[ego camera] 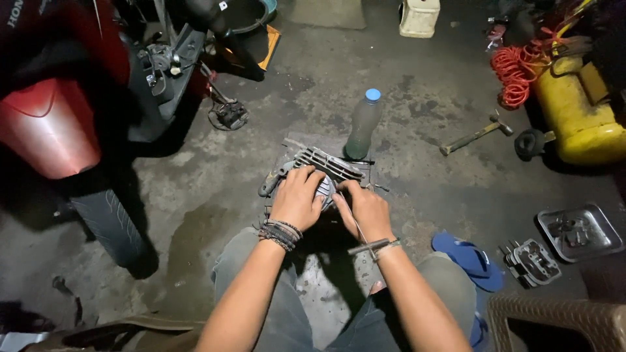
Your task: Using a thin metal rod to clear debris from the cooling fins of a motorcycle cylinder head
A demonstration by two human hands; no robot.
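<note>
A grey finned metal engine part point(324, 163) lies on the concrete floor in front of my knees. My left hand point(298, 197) presses down on top of it, fingers curled over its near side. My right hand point(366, 207) rests against its right edge, with a thin wire or rod running under the wrist past a small metal bar point(367, 247). What the right fingers grip is hidden. Dark bracelets circle my left wrist.
A plastic bottle with a blue cap point(363, 124) stands just behind the part. A red motorcycle point(72, 117) fills the left. A hammer point(476, 135), yellow tank point(577, 111), orange coiled hose point(515, 72), metal tray point(579, 232), another engine part point(533, 262) and blue sandal point(468, 259) lie right.
</note>
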